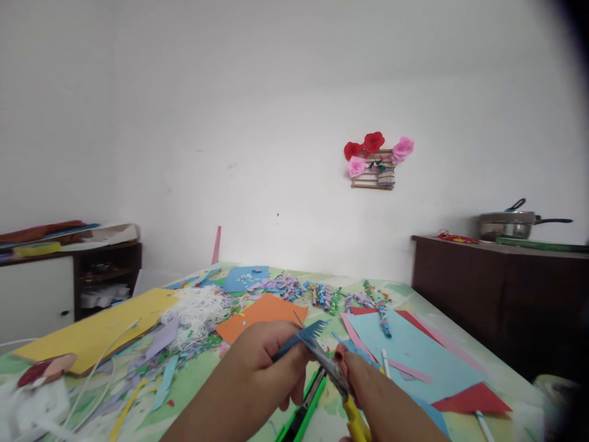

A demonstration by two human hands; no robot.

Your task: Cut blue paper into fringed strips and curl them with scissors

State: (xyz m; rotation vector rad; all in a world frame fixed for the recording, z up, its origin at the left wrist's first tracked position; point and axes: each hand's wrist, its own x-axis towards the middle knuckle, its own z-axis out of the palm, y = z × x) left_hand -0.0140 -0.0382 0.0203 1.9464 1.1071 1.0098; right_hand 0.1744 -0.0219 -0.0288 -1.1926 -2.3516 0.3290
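My left hand (pixel 260 362) is closed on a blue paper strip (pixel 301 339) whose far end is cut into a fringe. My right hand (pixel 368 383) grips yellow-handled scissors (pixel 329 365), with the blades pointing up and left at the fringed end of the strip. Both hands hover low over the table (pixel 197 380), near its front edge. A green utility knife (pixel 304 408) lies on the table just under the hands.
Coloured sheets cover the table: yellow (pixel 92 328), orange (pixel 257 313), light blue (pixel 414 353), red (pixel 469 399). A heap of white shreds (pixel 197 313) and several curled paper pieces (pixel 322 294) lie beyond. A dark cabinet (pixel 497 294) with a pan (pixel 510 224) stands to the right.
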